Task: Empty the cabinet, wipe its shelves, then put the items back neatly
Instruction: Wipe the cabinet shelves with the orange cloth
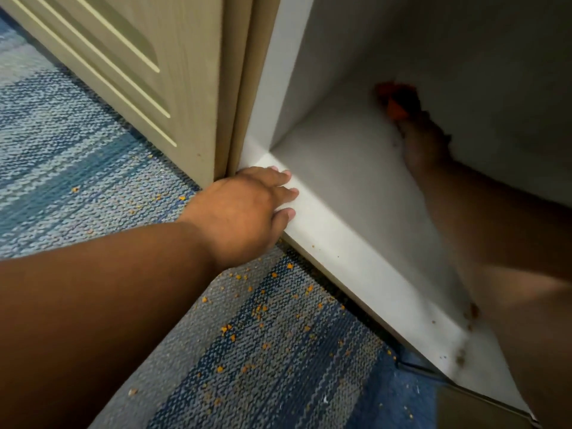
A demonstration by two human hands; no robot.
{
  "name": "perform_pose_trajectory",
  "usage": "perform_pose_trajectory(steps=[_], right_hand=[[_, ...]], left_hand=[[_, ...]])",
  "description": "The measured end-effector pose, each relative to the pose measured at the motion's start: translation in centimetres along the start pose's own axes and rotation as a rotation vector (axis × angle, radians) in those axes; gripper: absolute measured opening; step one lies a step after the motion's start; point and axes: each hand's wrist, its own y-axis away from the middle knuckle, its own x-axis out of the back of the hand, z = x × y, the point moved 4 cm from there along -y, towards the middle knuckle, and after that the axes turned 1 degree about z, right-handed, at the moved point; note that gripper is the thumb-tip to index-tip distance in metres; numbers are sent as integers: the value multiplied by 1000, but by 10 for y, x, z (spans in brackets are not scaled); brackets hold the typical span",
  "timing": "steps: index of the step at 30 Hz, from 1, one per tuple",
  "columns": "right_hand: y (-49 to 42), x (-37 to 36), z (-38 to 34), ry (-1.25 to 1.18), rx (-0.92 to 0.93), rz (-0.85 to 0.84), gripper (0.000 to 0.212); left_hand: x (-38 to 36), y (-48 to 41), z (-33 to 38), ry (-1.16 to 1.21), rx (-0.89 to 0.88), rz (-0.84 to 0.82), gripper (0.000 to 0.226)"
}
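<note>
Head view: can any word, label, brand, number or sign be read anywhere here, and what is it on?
None: no text can be read in this view.
Door, shelf, carpet: plain surfaces, no print or sticker in sight.
Orange item at the right hand: blurred and in shadow, no marking can be made out.
</note>
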Motion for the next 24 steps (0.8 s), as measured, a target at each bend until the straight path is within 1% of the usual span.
perform_pose_trajectory(steps=[1, 2, 4, 7, 8, 10, 11, 12, 13, 14, 15, 16, 18, 19, 21, 23, 24], right_hand=[[0, -5, 5, -13, -14, -40, 78], [31, 7, -29, 46, -30, -56, 67], [94, 10, -78, 101, 109, -21, 59], [175, -9, -117, -85, 152, -71, 51], [195, -18, -124, -154, 189, -85, 45], [233, -27, -136, -227, 298, -112, 33], [250, -28, -140, -252, 307, -129, 33], [262, -24, -140, -274, 260, -144, 32], [268, -16, -141, -290, 170, -150, 29], [267, -6, -140, -302, 56, -138, 25], [261, 7, -137, -282, -15, -77, 24], [251, 21, -133, -239, -44, 15, 25], [222, 41, -125, -186, -70, 191, 29], [208, 40, -124, -182, -90, 204, 31], [193, 14, -128, -194, -65, 94, 36], [206, -23, -146, -222, 61, -37, 45], [222, -35, -156, -223, 138, -84, 53]], left_hand=[[3, 2, -1, 15, -3, -13, 46], [7, 5, 0, 34, -7, -21, 44], [18, 17, -1, 42, -22, -27, 39], [36, 42, -7, -52, -75, -25, 29], [43, 51, -12, -47, -47, -18, 27], [57, 62, -23, 40, 100, 47, 18], [64, 64, -28, 110, 208, 121, 13], [69, 65, -32, 197, 317, 209, 9], [72, 65, -34, 289, 417, 301, 15], [73, 65, -34, 380, 506, 383, 27], [70, 65, -31, 462, 576, 441, 38], [66, 65, -26, 534, 623, 476, 48], [60, 64, -15, 664, 686, 491, 67], [59, 62, -12, 713, 717, 491, 78], [60, 59, -10, 734, 775, 472, 93], [60, 55, -12, 708, 794, 455, 99], [60, 54, -13, 710, 796, 458, 100]])
